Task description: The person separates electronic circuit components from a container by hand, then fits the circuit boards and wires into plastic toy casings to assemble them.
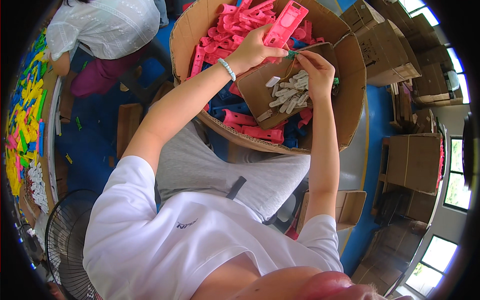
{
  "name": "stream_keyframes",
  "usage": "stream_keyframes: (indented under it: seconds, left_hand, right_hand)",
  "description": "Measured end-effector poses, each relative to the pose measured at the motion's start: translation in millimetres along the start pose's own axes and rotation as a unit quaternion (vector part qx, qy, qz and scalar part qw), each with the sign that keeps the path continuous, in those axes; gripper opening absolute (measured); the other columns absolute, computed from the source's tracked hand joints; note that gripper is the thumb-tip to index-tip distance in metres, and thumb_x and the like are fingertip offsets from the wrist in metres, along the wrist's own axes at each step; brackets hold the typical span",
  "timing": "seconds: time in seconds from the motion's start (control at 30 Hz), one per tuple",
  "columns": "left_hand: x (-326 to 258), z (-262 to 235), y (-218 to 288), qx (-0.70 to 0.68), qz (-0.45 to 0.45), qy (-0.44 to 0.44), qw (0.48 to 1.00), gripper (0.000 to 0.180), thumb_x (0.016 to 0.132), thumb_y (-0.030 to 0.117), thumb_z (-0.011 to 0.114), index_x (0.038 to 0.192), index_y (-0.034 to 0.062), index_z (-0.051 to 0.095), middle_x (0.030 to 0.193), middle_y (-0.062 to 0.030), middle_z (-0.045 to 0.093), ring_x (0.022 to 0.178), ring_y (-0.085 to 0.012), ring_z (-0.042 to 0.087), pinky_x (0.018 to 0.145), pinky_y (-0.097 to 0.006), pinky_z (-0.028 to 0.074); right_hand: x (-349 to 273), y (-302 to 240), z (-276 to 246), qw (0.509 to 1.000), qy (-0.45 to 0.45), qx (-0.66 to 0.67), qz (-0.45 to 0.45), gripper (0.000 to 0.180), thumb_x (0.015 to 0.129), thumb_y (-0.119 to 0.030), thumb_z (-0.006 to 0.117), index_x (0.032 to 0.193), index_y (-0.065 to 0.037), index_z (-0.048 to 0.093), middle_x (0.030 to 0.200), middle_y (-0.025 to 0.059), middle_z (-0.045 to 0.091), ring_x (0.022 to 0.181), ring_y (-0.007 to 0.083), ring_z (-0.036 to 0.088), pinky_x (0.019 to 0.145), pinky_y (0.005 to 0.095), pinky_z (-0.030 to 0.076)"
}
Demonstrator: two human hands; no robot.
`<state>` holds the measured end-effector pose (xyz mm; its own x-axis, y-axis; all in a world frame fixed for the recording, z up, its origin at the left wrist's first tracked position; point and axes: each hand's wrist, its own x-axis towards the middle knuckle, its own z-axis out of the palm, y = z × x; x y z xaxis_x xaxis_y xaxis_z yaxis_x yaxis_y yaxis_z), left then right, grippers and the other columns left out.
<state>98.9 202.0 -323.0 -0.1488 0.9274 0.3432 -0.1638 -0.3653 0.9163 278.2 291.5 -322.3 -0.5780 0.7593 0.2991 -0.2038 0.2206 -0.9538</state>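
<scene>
My left hand (252, 49) is closed around a long pink plastic shell (287, 22), which it holds tilted above a large cardboard box (350, 100). At the shell's near end, my right hand (318, 71) pinches a small green circuit board (291, 54) between thumb and fingers. A thin yellow wire runs down from the board toward a heap of small white plastic pieces (292, 94). Those pieces lie in a shallow cardboard tray (255, 92) set inside the box. Around the tray are many more pink shells (220, 45) and some blue ones (240, 108).
At the far left, a person in a white top (107, 25) sits by a table heaped with coloured plastic parts (30, 120). A black fan (70, 245) stands near my left side. Stacked cartons (412, 162) line the right, and an open carton (350, 207) is near my right elbow.
</scene>
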Motion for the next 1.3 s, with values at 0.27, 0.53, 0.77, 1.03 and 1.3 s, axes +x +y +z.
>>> stream_keyframes:
  seconds: [0.27, 0.53, 0.77, 1.03, 1.3]
  left_hand:
    - [2, -6, -2, 0.067, 0.049, 0.047, 0.995, 0.035, 0.078, 0.001, 0.07, 0.108, 0.0027, 0.053, 0.088, -0.0052, 0.065, 0.075, -0.0113, 0.061, 0.068, -0.027, 0.05]
    - [-1, 1, -10, 0.183, 0.069, 0.099, 0.976, 0.034, 0.084, 0.013, 0.067, 0.113, 0.001, 0.053, 0.094, -0.0041, 0.065, 0.084, -0.01, 0.06, 0.077, -0.026, 0.047]
    - [0, 7, -12, -0.107, -0.016, 0.182, 0.977, 0.032, 0.099, 0.023, 0.043, 0.12, 0.0011, 0.053, 0.11, -0.0053, 0.061, 0.1, -0.0126, 0.057, 0.09, -0.029, 0.045]
    - [0, 9, -13, -0.228, -0.07, 0.064, 0.969, 0.036, 0.096, 0.013, 0.05, 0.13, 0.0005, 0.048, 0.118, -0.0075, 0.059, 0.105, -0.0151, 0.058, 0.09, -0.031, 0.048]
    - [-3, 14, -11, -0.035, 0.016, 0.092, 0.995, 0.041, 0.095, 0.011, 0.05, 0.133, -0.0024, 0.045, 0.123, -0.0101, 0.057, 0.109, -0.0124, 0.055, 0.093, -0.027, 0.044]
  right_hand:
    - [-2, -3, 6, 1.0, -0.004, -0.011, 0.003, 0.014, 0.086, 0.001, 0.062, 0.098, 0.008, 0.066, 0.088, 0.0106, 0.067, 0.077, 0.0165, 0.066, 0.072, 0.0271, 0.054]
    - [3, 6, 7, 0.998, 0.01, -0.043, 0.036, 0.015, 0.089, -0.005, 0.06, 0.099, 0.006, 0.063, 0.085, 0.0082, 0.066, 0.074, 0.0128, 0.062, 0.066, 0.0246, 0.051]
    - [-1, -2, 24, 0.998, -0.002, 0.003, 0.057, 0.018, 0.09, -0.008, 0.06, 0.105, 0.004, 0.061, 0.088, 0.006, 0.064, 0.073, 0.0111, 0.059, 0.068, 0.0239, 0.05]
    - [3, 1, 24, 0.998, 0.003, -0.052, 0.047, 0.02, 0.09, -0.008, 0.059, 0.105, 0.006, 0.06, 0.091, 0.0082, 0.065, 0.08, 0.0134, 0.062, 0.072, 0.0268, 0.053]
    - [1, 0, 22, 0.997, 0.018, -0.066, 0.031, 0.023, 0.088, -0.009, 0.063, 0.104, 0.008, 0.061, 0.09, 0.0101, 0.067, 0.079, 0.0137, 0.064, 0.071, 0.0265, 0.054]
